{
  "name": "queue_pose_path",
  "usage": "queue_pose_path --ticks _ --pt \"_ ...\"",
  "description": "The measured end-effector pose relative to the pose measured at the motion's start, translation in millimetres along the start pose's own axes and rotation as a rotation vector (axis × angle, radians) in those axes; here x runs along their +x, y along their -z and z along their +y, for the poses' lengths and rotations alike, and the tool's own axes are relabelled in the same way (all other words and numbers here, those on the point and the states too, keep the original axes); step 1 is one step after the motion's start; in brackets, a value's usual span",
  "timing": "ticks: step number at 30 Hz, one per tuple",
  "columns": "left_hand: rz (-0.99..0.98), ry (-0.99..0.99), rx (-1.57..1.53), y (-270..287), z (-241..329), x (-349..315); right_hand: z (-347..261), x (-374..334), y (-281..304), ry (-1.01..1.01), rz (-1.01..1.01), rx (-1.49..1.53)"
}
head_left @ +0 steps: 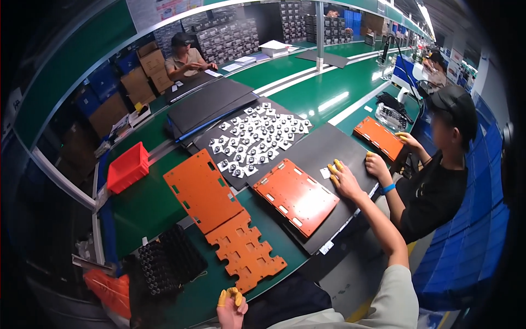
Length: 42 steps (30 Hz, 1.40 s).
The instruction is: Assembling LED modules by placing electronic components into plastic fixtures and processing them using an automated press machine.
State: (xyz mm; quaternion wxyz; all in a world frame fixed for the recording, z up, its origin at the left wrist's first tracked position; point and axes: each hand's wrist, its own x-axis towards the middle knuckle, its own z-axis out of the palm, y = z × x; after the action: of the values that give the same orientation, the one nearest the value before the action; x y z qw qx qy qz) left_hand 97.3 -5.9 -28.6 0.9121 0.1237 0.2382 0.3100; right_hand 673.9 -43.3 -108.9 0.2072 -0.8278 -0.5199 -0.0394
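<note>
My left hand [232,310], with yellow finger cots, is curled loosely at the near table edge, with nothing visible in it. Just beyond it lies an orange plate with notched edges and recesses [241,249]. It adjoins a flat orange panel with slots [200,192]. My right hand [346,181], also in finger cots, reaches over the black mat [323,145] with fingers stretched out. Its fingertips are beside a small white square piece [325,173]. Between my hands an orange panel with metal-coloured inserts [296,194] lies flat on the mat.
Many white squares with round black parts [263,134] cover a dark mat. A red bin [128,167] stands left, black ribbed parts [167,257] nearer. At right a co-worker [446,164] handles another orange panel [379,137]. Another person [185,60] sits across the green table.
</note>
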Motion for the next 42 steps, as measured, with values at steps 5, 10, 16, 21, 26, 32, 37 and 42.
queue_pose_path --ticks 5,10,16,21,26,32,37,42 --pt "0.069 0.087 0.242 -5 -22 9 -10 -57 18 -0.03 0.189 0.032" --pt "-0.106 0.25 0.27 -8 -43 19 -27 -111 29 0.035 0.043 0.077" --pt "-0.264 0.419 0.34 -22 -71 37 -43 -148 58 0.153 -0.191 0.136" --pt "-0.393 0.628 0.203 -19 -86 64 -48 -161 70 0.227 -0.235 0.135" --pt "-0.365 0.682 0.211 -16 -89 80 -61 -173 79 0.252 -0.016 0.016" --pt "-0.384 0.501 0.186 -61 -94 85 -218 -197 104 0.452 0.105 0.371" --pt "-0.145 0.279 0.176 -54 -108 99 -276 -203 67 0.485 -0.054 0.213" --pt "0.027 0.277 0.134 -39 -97 98 -280 -195 67 0.517 -0.25 0.268"
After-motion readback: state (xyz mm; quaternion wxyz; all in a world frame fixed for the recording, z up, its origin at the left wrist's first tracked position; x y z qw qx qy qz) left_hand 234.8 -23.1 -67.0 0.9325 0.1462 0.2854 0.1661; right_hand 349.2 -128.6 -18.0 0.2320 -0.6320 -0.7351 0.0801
